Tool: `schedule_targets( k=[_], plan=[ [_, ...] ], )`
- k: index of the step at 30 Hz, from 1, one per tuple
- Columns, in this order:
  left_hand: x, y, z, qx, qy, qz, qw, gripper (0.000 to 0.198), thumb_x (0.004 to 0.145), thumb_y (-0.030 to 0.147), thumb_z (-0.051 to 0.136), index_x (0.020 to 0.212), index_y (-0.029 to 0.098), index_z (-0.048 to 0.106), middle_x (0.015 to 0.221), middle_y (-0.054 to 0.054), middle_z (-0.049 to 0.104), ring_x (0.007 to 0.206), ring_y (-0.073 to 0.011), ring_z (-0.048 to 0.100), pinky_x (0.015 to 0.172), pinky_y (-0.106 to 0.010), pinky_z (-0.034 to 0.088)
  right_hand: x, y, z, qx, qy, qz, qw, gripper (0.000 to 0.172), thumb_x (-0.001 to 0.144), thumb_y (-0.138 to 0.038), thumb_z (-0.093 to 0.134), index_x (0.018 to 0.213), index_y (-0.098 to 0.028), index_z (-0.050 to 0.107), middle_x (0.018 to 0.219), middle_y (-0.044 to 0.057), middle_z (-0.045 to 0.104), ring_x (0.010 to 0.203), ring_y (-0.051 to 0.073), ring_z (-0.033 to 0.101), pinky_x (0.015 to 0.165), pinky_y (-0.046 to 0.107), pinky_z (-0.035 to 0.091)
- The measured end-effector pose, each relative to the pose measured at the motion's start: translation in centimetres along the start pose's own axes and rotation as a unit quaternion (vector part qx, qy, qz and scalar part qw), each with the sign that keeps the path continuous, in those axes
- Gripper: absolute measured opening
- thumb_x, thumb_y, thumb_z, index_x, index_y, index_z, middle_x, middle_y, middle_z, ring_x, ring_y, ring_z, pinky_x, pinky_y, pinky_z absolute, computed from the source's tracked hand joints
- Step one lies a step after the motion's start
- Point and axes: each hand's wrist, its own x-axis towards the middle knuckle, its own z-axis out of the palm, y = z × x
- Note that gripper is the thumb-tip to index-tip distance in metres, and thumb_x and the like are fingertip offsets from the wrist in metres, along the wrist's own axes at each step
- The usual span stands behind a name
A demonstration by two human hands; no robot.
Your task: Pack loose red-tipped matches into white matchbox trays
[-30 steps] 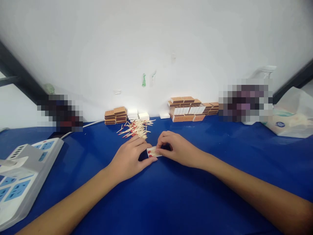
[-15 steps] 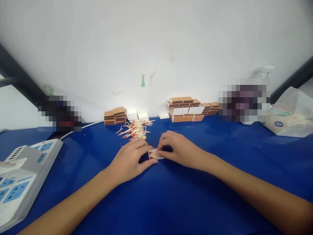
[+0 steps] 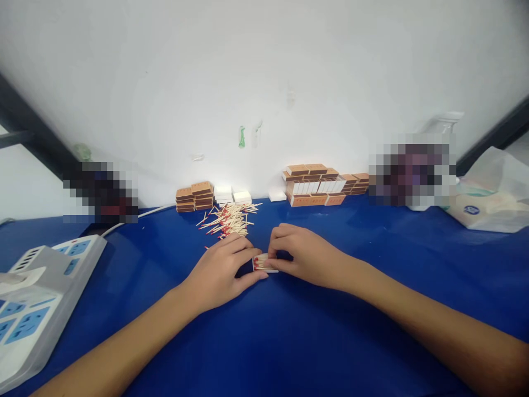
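Note:
A small white matchbox tray (image 3: 271, 271) lies on the blue tabletop, with red-headed matches (image 3: 259, 263) inside it. My left hand (image 3: 223, 270) grips the tray's left end between thumb and fingers. Over the tray's right part, the fingertips of my right hand (image 3: 303, 255) are pinched together on matches; how many they hold is hidden. Just beyond my left hand spreads a loose pile of matches (image 3: 232, 219), heads mostly toward the left.
Brown matchboxes (image 3: 194, 197) are stacked by the wall, with white trays (image 3: 223, 194) beside them. A larger matchbox stack (image 3: 316, 186) stands to the right. A power strip (image 3: 53, 298) occupies the left side, and a tissue pack (image 3: 487, 207) the far right.
Both hands and the tray have shifted slightly right and toward me. My right fingertips have moved a little over the matches, and more red heads show in the tray.

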Motion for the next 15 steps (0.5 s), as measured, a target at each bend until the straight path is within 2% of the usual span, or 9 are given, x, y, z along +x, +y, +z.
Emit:
schedule_targets(
  k=[5,9,12,15],
  plan=[
    [-0.1,0.0,0.1,0.004,0.0,-0.004,1.0,0.029,0.098,0.043,0.068,0.115,0.019,0.072,0.105,-0.008,0.071,0.098,-0.0236,0.065,0.087,-0.04,0.056,0.0,0.1,0.1,-0.006,0.002,-0.002,1.0,0.015,0.095,-0.028,0.073,0.083,-0.02,0.07,0.087,0.004,0.066,0.084,0.019,0.059,0.073,0.032,0.043],
    [0.0,0.0,-0.2,0.014,0.011,-0.005,1.0,0.039,0.095,0.052,0.069,0.117,0.02,0.07,0.107,-0.009,0.072,0.098,-0.0249,0.066,0.088,-0.041,0.056,0.0,0.2,0.3,-0.012,0.006,-0.015,1.0,0.024,0.1,-0.035,0.067,0.082,-0.019,0.069,0.086,0.005,0.065,0.082,0.019,0.058,0.072,0.032,0.043],
    [0.2,-0.5,-0.6,0.056,0.061,-0.024,0.996,0.042,0.096,0.055,0.067,0.116,0.018,0.069,0.105,-0.009,0.073,0.097,-0.0257,0.066,0.089,-0.043,0.055,0.0,0.3,0.3,-0.024,0.019,-0.022,0.999,0.032,0.105,-0.039,0.058,0.082,-0.019,0.067,0.085,0.006,0.064,0.082,0.019,0.058,0.071,0.032,0.042],
    [0.2,-1.6,-1.1,0.142,0.131,-0.076,0.978,0.034,0.099,0.048,0.064,0.107,0.016,0.069,0.093,-0.009,0.071,0.09,-0.0265,0.062,0.085,-0.043,0.052,0.0,0.5,0.3,-0.04,0.024,-0.023,0.999,0.031,0.106,-0.037,0.055,0.086,-0.018,0.067,0.087,0.006,0.064,0.082,0.019,0.058,0.072,0.032,0.042]
  ],
)
